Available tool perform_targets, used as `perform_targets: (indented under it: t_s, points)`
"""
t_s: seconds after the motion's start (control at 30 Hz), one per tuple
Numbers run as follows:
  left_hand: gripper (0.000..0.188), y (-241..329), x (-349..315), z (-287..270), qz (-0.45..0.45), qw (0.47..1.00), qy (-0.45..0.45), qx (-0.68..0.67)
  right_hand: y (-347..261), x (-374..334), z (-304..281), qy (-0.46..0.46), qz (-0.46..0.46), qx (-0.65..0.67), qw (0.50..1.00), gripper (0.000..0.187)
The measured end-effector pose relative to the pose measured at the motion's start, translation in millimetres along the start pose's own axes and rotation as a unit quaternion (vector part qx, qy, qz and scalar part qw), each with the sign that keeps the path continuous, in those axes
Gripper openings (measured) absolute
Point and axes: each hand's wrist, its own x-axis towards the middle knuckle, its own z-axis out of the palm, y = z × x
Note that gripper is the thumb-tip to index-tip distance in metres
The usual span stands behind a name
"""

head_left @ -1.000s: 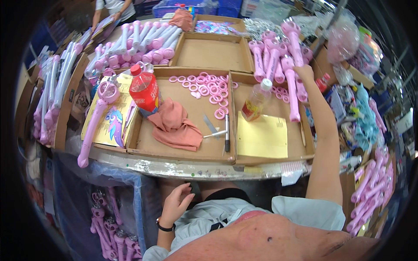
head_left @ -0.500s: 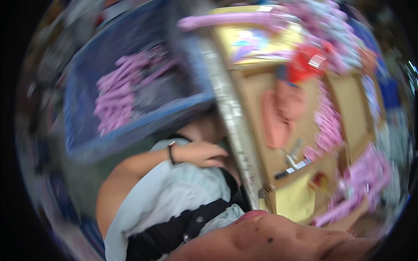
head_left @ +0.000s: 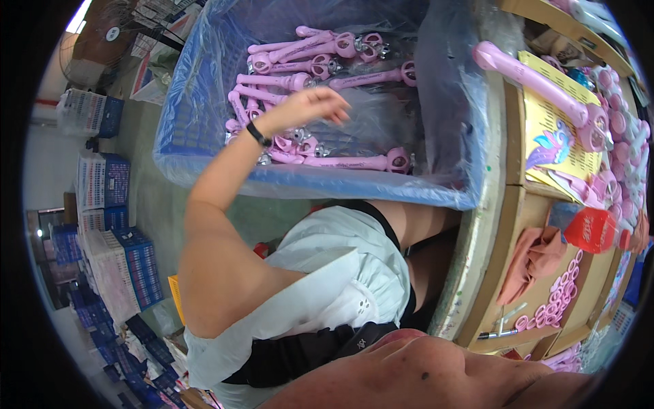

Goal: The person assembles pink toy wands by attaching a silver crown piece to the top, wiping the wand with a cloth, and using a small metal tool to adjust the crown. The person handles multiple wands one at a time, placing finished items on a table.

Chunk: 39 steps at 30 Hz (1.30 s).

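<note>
Left hand [head_left: 310, 108] hovers empty, fingers loose, above pink wands [head_left: 320, 65] in blue crate [head_left: 320, 185]; right hand hidden.

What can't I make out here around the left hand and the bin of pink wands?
- Left hand, head view: fingers motion-blurred, so any contact with the pink wands is unclear.
- Right hand: not in view.
- Blue bin: its far end is cut off at the top edge, and the crinkled plastic liner veils the right wall.
</note>
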Motion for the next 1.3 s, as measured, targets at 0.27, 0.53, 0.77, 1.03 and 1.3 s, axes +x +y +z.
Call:
perform_targets:
  t_s: [0.27, 0.53, 0.77, 1.03, 1.3]
  points:
    - [0.067, -169, -61, -222, -0.423, 0.78, 0.112, 0.448, 88, -143, -122, -0.041, 0.093, -0.08, 0.992, 0.043]
    - [0.057, -231, -71, -252, -0.253, 0.615, -0.163, 0.729, 85, -226, -194, 0.163, 0.069, -0.033, 0.984, 0.023]
    - [0.056, -225, -93, -279, -0.184, 0.545, -0.218, 0.788, -78, -241, -204, 0.18, -0.132, 0.095, 0.97, 0.011]
    - [0.051, -110, -95, -307, -0.34, 0.676, -0.174, 0.63, -228, -238, -159, 0.119, -0.366, 0.309, 0.869, 0.012]
    - [0.054, 64, -93, -113, -0.024, 0.997, 0.061, -0.042, -345, -217, -118, -0.007, -0.298, 0.483, 0.823, 0.022]
